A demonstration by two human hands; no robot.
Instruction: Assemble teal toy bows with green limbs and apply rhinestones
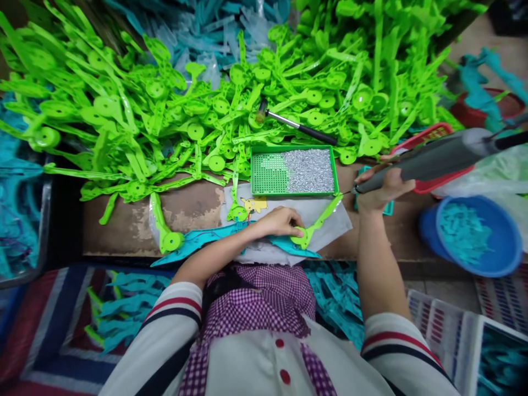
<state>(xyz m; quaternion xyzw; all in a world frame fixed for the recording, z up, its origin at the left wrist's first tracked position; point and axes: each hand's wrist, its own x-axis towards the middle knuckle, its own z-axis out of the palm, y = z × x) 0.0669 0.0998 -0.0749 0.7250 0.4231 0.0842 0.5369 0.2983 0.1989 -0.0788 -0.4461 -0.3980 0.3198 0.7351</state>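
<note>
My left hand [280,223] reaches across the workpiece, its fingers closed on the round end of a lime-green plastic leg [319,220]. This leg sits at the right end of a long teal plastic body [206,236], which lies on a grey cloth [336,217] at the table's front edge. Two more green legs are on the body, one at its left end and one near its middle. In my right hand [383,187] is a grey electric screwdriver [437,159], held slanting. Its thin bit points left, close to the leg's far tip; whether it touches I cannot tell.
A green tray [253,170] of small silver screws stands just behind the cloth. A hammer [301,128] rests on the large heap of green parts [198,110]. On the right are a red basket [429,184] and a blue bucket [433,231] of teal pieces.
</note>
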